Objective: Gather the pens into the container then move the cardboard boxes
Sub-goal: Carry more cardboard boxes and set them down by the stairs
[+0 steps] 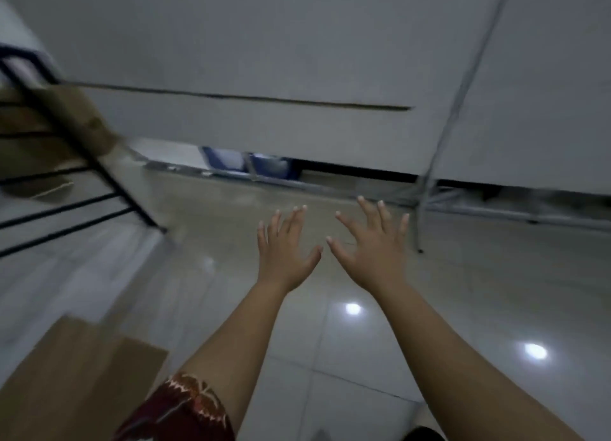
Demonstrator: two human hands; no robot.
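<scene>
Reaching forward over the tiled floor [363,358], the left hand [286,252] and right hand [372,252] are spreading their fingers wide, holding nothing; no pens are showing, so the box step seems in hand. A cardboard box [76,374] is lying lower left, needing a turn and two-handed grip

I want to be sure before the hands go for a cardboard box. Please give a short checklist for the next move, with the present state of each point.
1. Left hand free: ok, fingers spread, holds nothing.
2. Right hand free: ok, fingers spread, holds nothing.
3. Box within view: ok, a cardboard box lies at lower left, beside the left arm.
4. Boxes on the black rack: cannot tell how many, the picture is blurred.
5. Pens in the container: cannot tell, neither is in view.
6. Tiled floor ahead of the hands: ok, nothing lies on it.
</scene>
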